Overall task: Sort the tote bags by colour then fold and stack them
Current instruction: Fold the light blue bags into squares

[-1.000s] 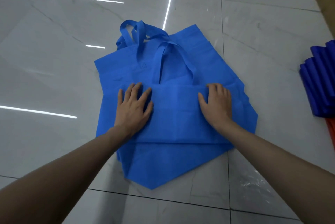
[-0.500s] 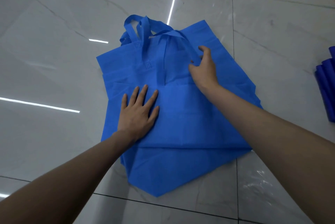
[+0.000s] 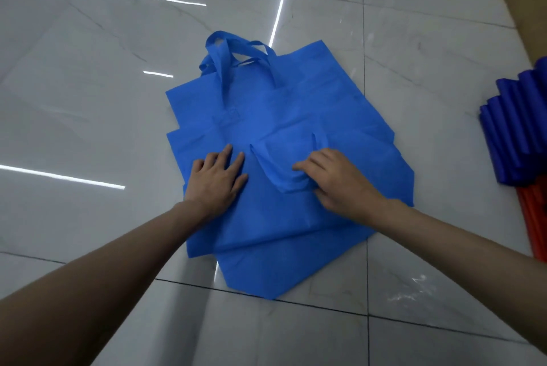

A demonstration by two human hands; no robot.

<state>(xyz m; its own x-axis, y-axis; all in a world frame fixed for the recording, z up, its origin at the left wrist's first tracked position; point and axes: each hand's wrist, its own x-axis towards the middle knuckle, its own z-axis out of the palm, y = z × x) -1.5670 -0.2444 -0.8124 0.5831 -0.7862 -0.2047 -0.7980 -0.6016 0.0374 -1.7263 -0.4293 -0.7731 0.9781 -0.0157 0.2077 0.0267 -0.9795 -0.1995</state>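
Now, bags (image 3: 296,117): blue, piled flat on floor (image 3: 118,99), centre.
Left hand (image 3: 217,180): fingers (image 3: 225,155) straight, spread, pressing top bag (image 3: 281,217).
Right hand (image 3: 340,182): fingers curled round handle (image 3: 275,173) folded onto top bag.

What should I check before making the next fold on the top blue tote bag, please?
1. Left hand presses the top bag flat: ok.
2. Handle lies folded down on the bag's body, held by the right hand: ok.
3. Pile underneath squared up: not ok; its edges fan out at different angles.
4. Top bag free of the bags below it: cannot tell.
5. Folded blue stack at the right, ready to receive it: ok.
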